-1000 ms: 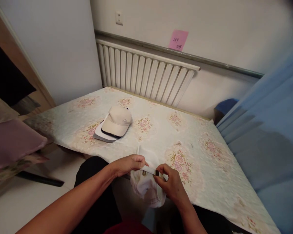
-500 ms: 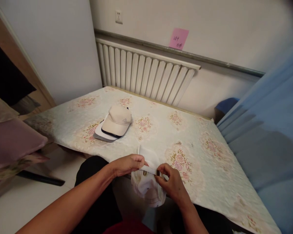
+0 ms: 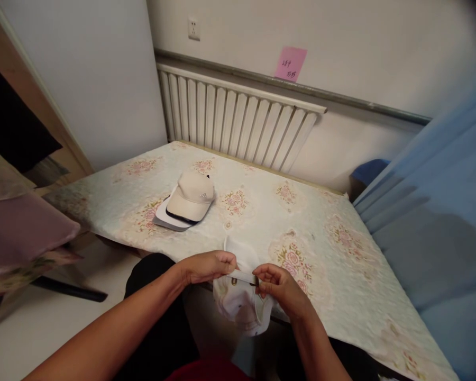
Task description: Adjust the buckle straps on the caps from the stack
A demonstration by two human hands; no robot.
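A white baseball cap (image 3: 244, 312) is held over the near edge of the bed, its brim pointing away from me and its back strap (image 3: 244, 277) facing up. My left hand (image 3: 212, 266) is closed, pinching the strap's left end between thumb and fingers. At the other end, by a dark buckle, my right hand (image 3: 276, 284) is closed on the strap with its fingertips. A small brass-coloured ring shows just below the strap. Farther off to the left, a beige cap (image 3: 191, 193) lies stacked on white and grey caps (image 3: 167, 218), brims toward me.
A flowered sheet covers the bed (image 3: 257, 211). Behind it are a white radiator (image 3: 238, 116) and a pipe along the wall. A blue curtain (image 3: 432, 211) hangs at the right. Draped cloths (image 3: 27, 227) stand at the left.
My right fingers have shifted slightly at the buckle end of the strap and closed more together. My left hand keeps its pinch, and the stacked caps have not moved.
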